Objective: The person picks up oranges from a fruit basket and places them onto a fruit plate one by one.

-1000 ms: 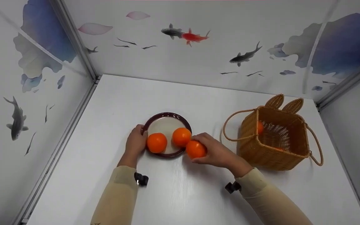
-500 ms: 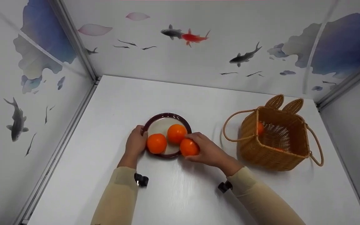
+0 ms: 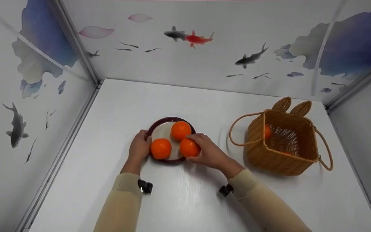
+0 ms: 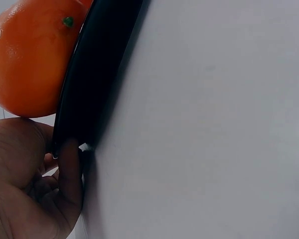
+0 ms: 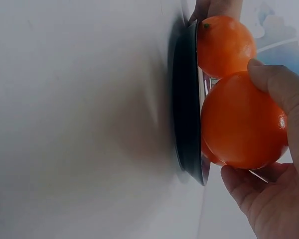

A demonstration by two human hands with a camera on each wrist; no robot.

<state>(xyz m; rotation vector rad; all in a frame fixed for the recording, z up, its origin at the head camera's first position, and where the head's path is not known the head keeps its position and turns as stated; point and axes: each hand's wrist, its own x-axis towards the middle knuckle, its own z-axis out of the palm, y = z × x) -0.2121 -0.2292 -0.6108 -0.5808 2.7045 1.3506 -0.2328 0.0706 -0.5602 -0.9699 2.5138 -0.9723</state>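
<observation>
A round plate (image 3: 162, 132) with a cream middle and dark maroon rim sits on the white table. My left hand (image 3: 139, 146) grips its left rim, thumb on top and fingers below the edge in the left wrist view. My right hand (image 3: 212, 154) holds an orange (image 3: 190, 148) over the plate's right side, thumb and fingers around it in the right wrist view (image 5: 244, 122). Two more oranges lie on the plate: a left orange (image 3: 161, 148) close to my left thumb, and a far orange (image 3: 181, 130) against the held one.
To the right stands a brown wicker basket (image 3: 282, 162) with two side handles and two ear shapes on its back rim. Inside it an orange (image 3: 267, 131) shows, partly hidden by the wall. White panels with painted fish (image 3: 198, 39) enclose the table.
My right hand has moved left with its orange, from beside the rim to over the plate. The far orange has shifted back and left. My left hand stays on the rim.
</observation>
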